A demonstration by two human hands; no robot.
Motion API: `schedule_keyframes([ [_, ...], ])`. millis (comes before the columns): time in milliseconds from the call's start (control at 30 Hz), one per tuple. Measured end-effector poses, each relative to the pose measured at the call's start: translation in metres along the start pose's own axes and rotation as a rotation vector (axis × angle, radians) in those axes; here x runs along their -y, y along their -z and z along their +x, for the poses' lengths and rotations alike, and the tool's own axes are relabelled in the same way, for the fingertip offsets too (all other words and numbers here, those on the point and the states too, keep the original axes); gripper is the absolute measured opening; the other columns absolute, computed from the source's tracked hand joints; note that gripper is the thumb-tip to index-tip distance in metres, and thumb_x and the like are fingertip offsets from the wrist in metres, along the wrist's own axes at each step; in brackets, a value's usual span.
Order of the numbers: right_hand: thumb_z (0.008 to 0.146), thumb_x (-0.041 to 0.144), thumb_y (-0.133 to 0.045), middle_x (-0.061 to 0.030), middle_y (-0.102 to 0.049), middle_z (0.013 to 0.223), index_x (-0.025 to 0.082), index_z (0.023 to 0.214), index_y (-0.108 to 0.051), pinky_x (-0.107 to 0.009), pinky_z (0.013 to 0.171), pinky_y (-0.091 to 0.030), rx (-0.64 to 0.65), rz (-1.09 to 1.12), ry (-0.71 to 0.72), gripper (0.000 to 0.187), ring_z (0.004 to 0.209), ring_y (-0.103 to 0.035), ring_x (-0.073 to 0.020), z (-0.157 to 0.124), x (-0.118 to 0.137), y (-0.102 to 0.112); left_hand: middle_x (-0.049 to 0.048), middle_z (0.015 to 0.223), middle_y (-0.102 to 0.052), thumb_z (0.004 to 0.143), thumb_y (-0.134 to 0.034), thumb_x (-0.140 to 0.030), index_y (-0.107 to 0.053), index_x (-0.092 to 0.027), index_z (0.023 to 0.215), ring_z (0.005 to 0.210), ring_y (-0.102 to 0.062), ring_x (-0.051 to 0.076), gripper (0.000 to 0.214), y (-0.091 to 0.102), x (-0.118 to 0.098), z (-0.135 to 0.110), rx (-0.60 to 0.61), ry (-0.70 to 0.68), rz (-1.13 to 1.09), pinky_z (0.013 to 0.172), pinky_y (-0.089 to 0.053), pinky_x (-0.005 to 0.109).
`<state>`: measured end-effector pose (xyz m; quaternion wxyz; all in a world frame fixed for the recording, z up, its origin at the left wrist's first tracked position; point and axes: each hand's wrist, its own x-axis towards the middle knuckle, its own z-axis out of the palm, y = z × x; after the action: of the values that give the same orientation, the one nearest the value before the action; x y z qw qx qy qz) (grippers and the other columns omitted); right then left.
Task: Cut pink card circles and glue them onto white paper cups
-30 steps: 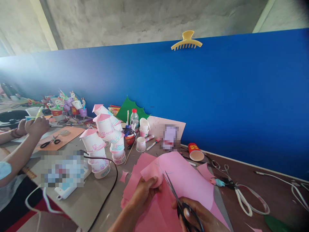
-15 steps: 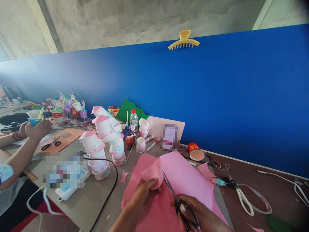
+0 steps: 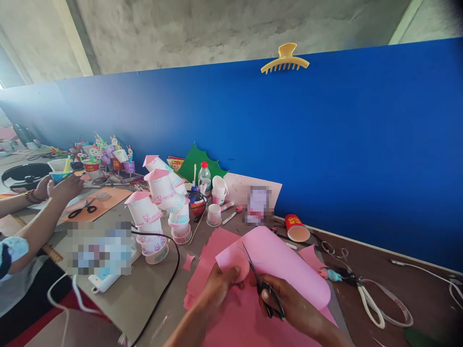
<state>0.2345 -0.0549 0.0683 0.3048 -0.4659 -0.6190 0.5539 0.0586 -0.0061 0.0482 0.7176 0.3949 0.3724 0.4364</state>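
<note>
My left hand (image 3: 220,286) pinches the edge of a pink sheet of paper (image 3: 289,265), thumb on top, where a rounded part is partly cut out. In my right hand (image 3: 289,299) are black-handled scissors (image 3: 270,300), their blades at the paper just right of my left thumb. The sheet bulges up and curls over on its right side. Beneath it lies a stack of darker pink paper (image 3: 206,260). A small pink scrap (image 3: 188,262) rests left of the stack.
Towers of decorated paper cups (image 3: 148,217) stand at the left, near a black cable (image 3: 173,270) and a power strip (image 3: 108,279). Behind are a bottle (image 3: 204,178), a white cup (image 3: 214,215) and a red cup (image 3: 297,227). Another person's hands (image 3: 65,190) hold a blue cup.
My right hand and the scissors have moved up and forward along the paper. The sheet's held part has turned and lies flatter. The whole view has shifted slightly.
</note>
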Motion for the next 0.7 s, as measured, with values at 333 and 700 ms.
schedule_keyframes([
  [333, 0.086, 0.057, -0.045, 0.0016, -0.051, 0.062, 0.012, 0.104, -0.054, -0.024, 0.051, -0.034, -0.022, 0.001, 0.01, 0.049, 0.053, -0.04, -0.0112, 0.01, -0.017, -0.001, -0.0002, 0.051, -0.052, 0.068, -0.058, -0.022, -0.055, -0.017, 0.055, 0.051, -0.044, 0.013, 0.014, 0.005, -0.001, 0.007, -0.044, -0.048, 0.154, 0.052, -0.035, 0.025],
  [700, 0.085, 0.052, -0.047, 0.003, -0.047, 0.061, 0.012, 0.104, -0.057, -0.025, 0.052, -0.035, -0.065, -0.03, -0.006, 0.046, 0.054, -0.039, -0.0114, 0.011, -0.019, -0.002, 0.0008, 0.052, -0.051, 0.067, -0.056, -0.024, -0.053, -0.016, 0.056, 0.051, -0.045, 0.012, 0.015, 0.004, -0.002, 0.006, -0.041, -0.033, 0.208, 0.049, -0.033, 0.024],
])
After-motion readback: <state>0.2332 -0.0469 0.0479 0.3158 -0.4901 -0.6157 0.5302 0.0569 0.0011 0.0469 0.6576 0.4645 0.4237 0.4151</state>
